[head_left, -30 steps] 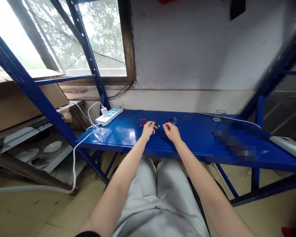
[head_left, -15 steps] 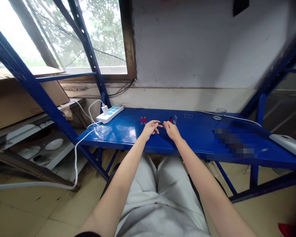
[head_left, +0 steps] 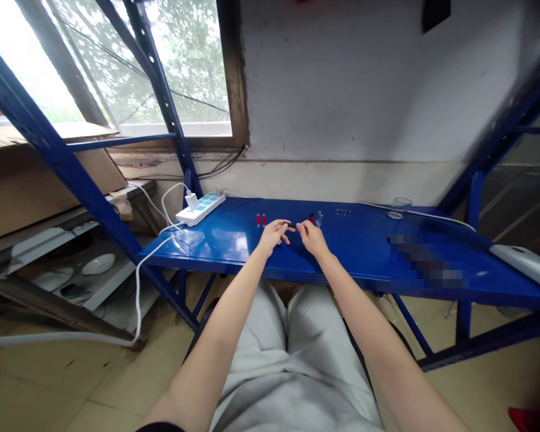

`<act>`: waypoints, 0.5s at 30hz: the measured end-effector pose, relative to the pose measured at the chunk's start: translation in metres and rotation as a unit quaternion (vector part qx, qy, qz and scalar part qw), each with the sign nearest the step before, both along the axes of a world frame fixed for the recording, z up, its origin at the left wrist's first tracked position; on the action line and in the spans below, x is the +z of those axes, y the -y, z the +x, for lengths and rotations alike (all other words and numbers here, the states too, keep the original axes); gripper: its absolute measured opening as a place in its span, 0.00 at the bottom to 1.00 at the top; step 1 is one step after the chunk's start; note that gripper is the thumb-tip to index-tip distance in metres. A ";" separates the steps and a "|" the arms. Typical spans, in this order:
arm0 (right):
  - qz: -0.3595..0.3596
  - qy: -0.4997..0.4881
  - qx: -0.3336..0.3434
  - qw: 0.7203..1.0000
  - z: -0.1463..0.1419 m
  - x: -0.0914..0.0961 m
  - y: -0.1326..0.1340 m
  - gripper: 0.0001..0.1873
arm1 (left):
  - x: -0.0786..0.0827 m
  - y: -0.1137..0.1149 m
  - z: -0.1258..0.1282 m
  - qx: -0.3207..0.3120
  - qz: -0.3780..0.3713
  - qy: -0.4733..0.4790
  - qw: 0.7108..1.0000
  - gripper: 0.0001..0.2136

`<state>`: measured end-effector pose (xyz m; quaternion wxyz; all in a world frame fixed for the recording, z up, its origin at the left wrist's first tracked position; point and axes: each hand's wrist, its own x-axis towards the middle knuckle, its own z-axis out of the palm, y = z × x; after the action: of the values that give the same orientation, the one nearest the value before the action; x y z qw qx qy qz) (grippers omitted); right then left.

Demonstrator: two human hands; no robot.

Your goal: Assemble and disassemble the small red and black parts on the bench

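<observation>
Left hand (head_left: 273,236) and right hand (head_left: 314,237) face each other over the blue table (head_left: 225,239), with a small black piece (head_left: 291,225) bridging the gap between their fingertips. Thumb and forefinger of the left hand pinch the piece's left end, the other fingers loosely curled and a little spread. Right-hand fingers are drawn together on its right end; whether they also hold a second part is too small to tell. Two red tubes (head_left: 261,220) stand just beyond the left hand. Just behind the right hand are a red-and-black item (head_left: 312,218) and some clear pieces (head_left: 319,218), partly hidden by it. Farther right lie small metallic bits (head_left: 342,212) in a row, with a clear glass (head_left: 400,207) well apart from them.
</observation>
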<state>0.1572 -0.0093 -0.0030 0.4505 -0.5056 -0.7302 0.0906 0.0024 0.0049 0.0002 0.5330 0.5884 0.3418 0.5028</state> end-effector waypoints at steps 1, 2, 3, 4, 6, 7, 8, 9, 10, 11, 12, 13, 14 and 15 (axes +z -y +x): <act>0.000 0.000 -0.001 1.000 0.000 0.000 0.000 0.15 | 0.000 0.000 0.000 0.002 0.000 -0.001 1.000 0.12; -0.001 0.000 -0.001 1.000 0.000 0.000 0.000 0.15 | 0.000 0.000 0.000 0.003 0.001 -0.001 1.000 0.12; -0.002 0.000 -0.001 1.000 -0.001 0.000 0.000 0.14 | 0.000 0.000 0.000 0.004 0.003 -0.001 1.000 0.12; -0.002 -0.001 0.000 1.000 -0.001 0.000 0.000 0.14 | -0.001 0.000 0.000 0.005 0.004 0.000 1.000 0.12; -0.001 -0.002 0.000 1.000 -0.001 0.000 0.000 0.13 | -0.001 0.000 0.001 0.004 0.006 0.002 1.000 0.12; 0.000 -0.003 0.000 1.000 -0.001 0.000 0.000 0.13 | -0.001 0.000 0.001 0.003 0.005 0.002 1.000 0.12; 0.000 -0.004 -0.001 1.000 -0.001 0.000 0.000 0.13 | -0.001 -0.001 0.001 0.002 0.005 0.002 1.000 0.12; 0.000 -0.005 -0.001 1.000 -0.001 0.000 0.000 0.12 | -0.001 -0.001 0.001 0.001 0.005 0.002 1.000 0.11; 0.000 -0.006 0.000 1.000 -0.001 0.000 0.000 0.12 | -0.001 -0.001 0.001 0.000 0.005 0.003 1.000 0.11; 0.001 -0.008 0.001 1.000 -0.001 0.000 0.000 0.12 | 0.000 0.000 0.001 -0.001 0.005 0.004 1.000 0.11; 0.002 -0.010 0.004 1.000 -0.001 0.000 0.000 0.12 | 0.000 0.000 0.001 -0.001 0.005 0.006 1.000 0.11; 0.003 -0.012 0.006 1.000 -0.001 0.000 0.001 0.12 | 0.000 0.000 0.001 -0.002 0.005 0.009 1.000 0.11; 0.003 -0.014 0.009 1.000 -0.001 0.000 0.001 0.12 | 0.000 0.000 0.001 -0.003 0.005 0.012 1.000 0.10; 0.000 -0.016 0.011 1.000 0.000 0.000 0.001 0.12 | 0.001 0.000 0.000 -0.005 0.005 0.015 1.000 0.10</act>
<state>0.1568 -0.0105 -0.0029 0.4610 -0.4955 -0.7289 0.1034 0.0029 0.0044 0.0008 0.5376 0.5852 0.3287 0.5104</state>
